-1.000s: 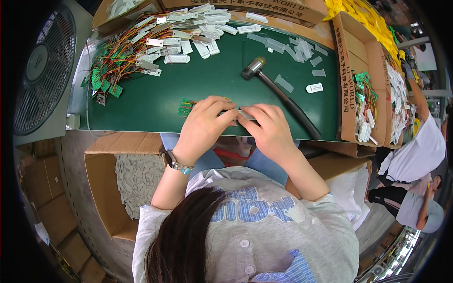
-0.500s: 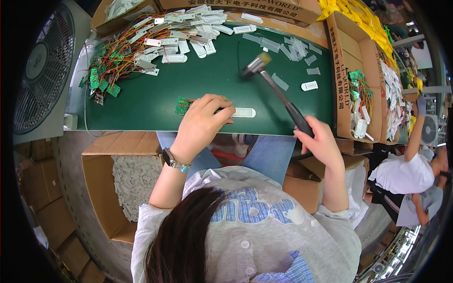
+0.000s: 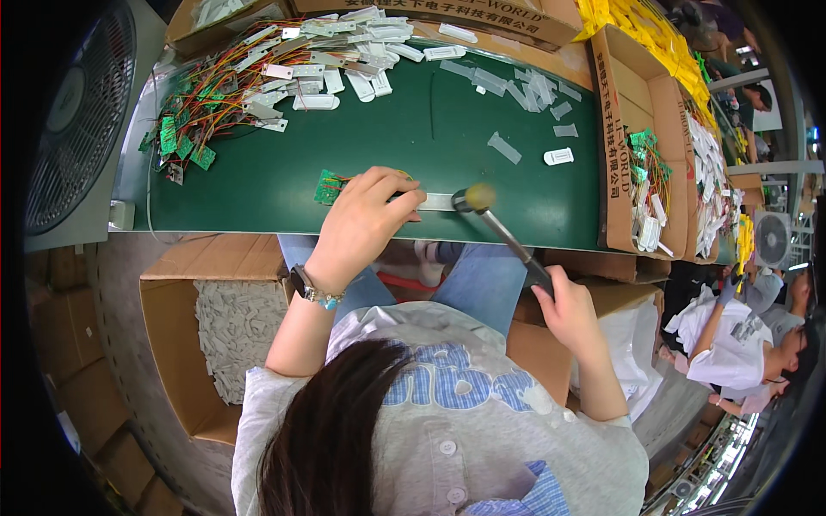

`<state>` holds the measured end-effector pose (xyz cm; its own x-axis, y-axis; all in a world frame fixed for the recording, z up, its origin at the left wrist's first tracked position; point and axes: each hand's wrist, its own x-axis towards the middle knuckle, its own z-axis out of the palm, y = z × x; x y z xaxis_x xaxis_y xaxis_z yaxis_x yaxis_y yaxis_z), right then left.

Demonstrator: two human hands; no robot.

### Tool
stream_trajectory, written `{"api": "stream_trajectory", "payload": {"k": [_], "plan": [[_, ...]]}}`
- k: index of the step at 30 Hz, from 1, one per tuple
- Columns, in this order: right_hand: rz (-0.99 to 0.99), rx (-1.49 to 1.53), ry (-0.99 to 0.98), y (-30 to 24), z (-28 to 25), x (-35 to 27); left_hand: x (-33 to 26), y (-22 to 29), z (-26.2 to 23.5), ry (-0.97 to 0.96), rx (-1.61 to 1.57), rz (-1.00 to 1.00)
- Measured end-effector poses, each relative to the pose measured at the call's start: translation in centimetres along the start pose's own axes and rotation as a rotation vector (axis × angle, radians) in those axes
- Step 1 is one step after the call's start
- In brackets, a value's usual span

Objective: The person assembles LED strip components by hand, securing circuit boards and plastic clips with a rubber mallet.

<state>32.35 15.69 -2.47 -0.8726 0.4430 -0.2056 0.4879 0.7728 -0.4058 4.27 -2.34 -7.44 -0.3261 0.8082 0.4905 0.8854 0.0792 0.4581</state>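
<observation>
My right hand (image 3: pixel 568 314) grips the dark handle of a hammer (image 3: pixel 509 236) just beyond the table's near edge. The hammer's head, with a yellowish face, is at the right end of a narrow white plastic casing (image 3: pixel 438 202); whether they touch I cannot tell. My left hand (image 3: pixel 368 206) is closed over the casing's left part, fingers bent and holding it on the green table (image 3: pixel 284 181). Beside that hand's left edge lies a small green circuit board (image 3: pixel 327 187) with red and yellow wires running under the fingers, where the rest is hidden.
Wired boards and white casings form a heap (image 3: pixel 292 73) at the back left. Clear strips (image 3: pixel 538 90) and one white casing (image 3: pixel 558 156) lie to the right. A cardboard box (image 3: pixel 615 138) bounds the right side; a fan (image 3: pixel 82 120) stands left. Co-workers are at far right.
The hammer has swung down and left, from raised above the table to the casing's right end. My right hand has dropped lower. My left hand stays on the casing.
</observation>
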Motion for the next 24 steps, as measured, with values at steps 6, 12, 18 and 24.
{"api": "stream_trajectory", "payload": {"k": [6,12,18,24], "plan": [[-0.036,0.231,0.234,-0.6,0.0,-0.1,0.1,0.0,-0.3,0.012,-0.024,0.000],[-0.041,0.163,0.120,-1.9,-0.5,1.2,-0.5,-0.1,-0.2,0.001,-0.163,-0.192],[-0.110,-0.054,-0.046,-1.8,0.3,3.1,0.0,-0.1,0.1,0.002,-0.213,-0.213],[-0.301,0.234,0.317,-2.3,-1.1,6.1,-0.2,-0.1,-0.1,-0.019,-0.183,-0.211]]}}
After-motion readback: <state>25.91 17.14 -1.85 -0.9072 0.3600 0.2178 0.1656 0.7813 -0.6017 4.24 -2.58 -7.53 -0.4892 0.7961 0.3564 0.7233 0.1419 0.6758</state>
